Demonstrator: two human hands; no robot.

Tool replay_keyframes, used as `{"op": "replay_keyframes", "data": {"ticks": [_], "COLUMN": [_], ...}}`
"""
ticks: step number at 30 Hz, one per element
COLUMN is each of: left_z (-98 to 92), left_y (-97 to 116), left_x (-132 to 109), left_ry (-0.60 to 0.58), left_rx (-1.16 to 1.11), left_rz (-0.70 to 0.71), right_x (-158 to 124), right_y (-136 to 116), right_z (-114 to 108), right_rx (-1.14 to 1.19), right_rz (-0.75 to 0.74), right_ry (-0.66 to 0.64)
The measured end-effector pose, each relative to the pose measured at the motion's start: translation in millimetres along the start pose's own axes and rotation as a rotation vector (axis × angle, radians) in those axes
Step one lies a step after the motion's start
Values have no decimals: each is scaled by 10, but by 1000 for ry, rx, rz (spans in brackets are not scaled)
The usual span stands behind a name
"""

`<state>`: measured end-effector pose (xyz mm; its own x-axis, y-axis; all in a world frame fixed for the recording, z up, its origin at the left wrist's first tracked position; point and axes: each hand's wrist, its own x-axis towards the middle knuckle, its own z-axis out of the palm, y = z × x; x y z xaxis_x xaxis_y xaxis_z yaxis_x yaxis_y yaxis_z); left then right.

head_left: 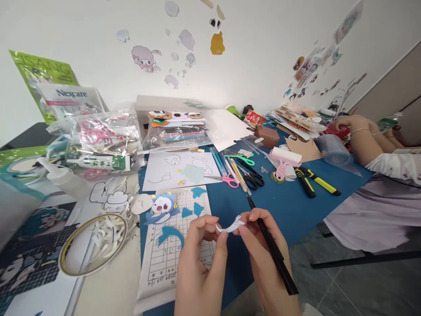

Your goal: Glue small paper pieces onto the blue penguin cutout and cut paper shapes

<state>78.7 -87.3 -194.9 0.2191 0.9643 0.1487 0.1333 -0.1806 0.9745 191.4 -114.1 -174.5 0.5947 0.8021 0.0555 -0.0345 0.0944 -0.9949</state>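
Observation:
A small curved white paper cutout (231, 226) is pinched at its left end by my left hand (204, 256). My right hand (263, 245) grips its other end between thumb and fingertips. A long black pen-like tool (272, 250) also lies across my right hand, held against the fingers; its exact kind is unclear. Left of my hands, a blue paper character (162, 206) with yellow bits rests on a printed grid sheet (161, 267). Nearby lie a curved blue paper tail (171, 234) and several small blue paper pieces (198, 209).
Pink scissors (229, 179), black scissors (253, 179) and yellow-black pliers (317, 181) lie on the blue table (226, 206). Left are a tape ring (63, 254) around paper scraps and a glue bottle (64, 175). Another person's arm (365, 136) is at the far right.

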Motion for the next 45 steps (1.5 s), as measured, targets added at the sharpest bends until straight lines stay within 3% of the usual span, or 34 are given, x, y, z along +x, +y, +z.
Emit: {"op": "replay_keyframes", "data": {"ticks": [8, 12, 15, 17, 20, 24, 30, 33, 37, 40, 45], "left_z": [97, 144, 121, 83, 31, 32, 92, 98, 100, 91, 39], "left_y": [136, 144, 106, 77, 32, -27, -17, 9, 13, -3, -56], "left_x": [47, 98, 87, 59, 22, 29, 69, 61, 49, 54, 83], "left_ry": [70, 87, 131, 116, -2, -122, -200, -204, -210, -214, -242], "left_rx": [62, 191, 429, 633, 884, 1069, 1162, 1185, 1209, 1221, 1199], "left_rz": [-139, -98, 26, 181, 417, 552, 586, 577, 589, 612, 670], "right_x": [63, 128, 239, 303, 343, 327, 328, 331, 314, 299, 325], "right_y": [32, 23, 20, 22, 40, 77, 16, -36, -16, 43, 56], "right_z": [-77, -92, -107, -107, -91, -65, -90, -190, -301, -273, -142], "right_rx": [-269, -438, -573, -635, -737, -833, -892, -904, -685, -495, -559], "right_rz": [-92, -66, -20, 6, -34, -109, -152, -190, -198, -139, -17], "right_ry": [-116, -110, -91, -120, -134, -145, -176, -122, -89, -157, -174]}}
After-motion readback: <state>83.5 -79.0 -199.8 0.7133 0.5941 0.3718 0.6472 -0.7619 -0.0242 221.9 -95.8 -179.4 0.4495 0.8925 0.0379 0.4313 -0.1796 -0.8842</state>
